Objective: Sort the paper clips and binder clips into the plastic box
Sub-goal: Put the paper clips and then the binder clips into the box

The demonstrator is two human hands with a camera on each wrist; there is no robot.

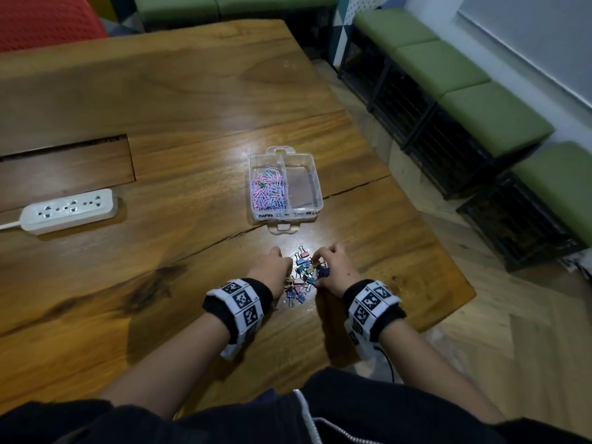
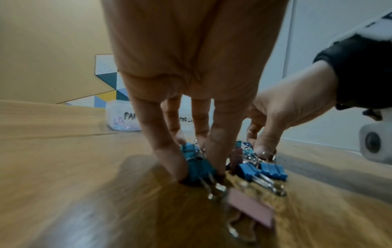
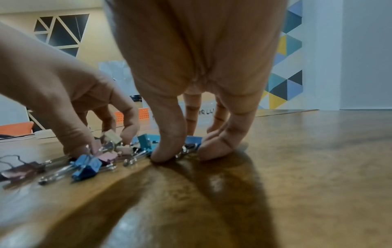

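Two hands pinching binder clips (image 1: 302, 274), left hand (image 1: 271, 267), right hand (image 1: 333, 267), pile partly hidden, box label blurred

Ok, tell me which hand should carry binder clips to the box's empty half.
Probably the right hand. The empty half is on the right side of the box, nearer that hand, and both hands already have fingers round binder clips; the left hand would reach across.
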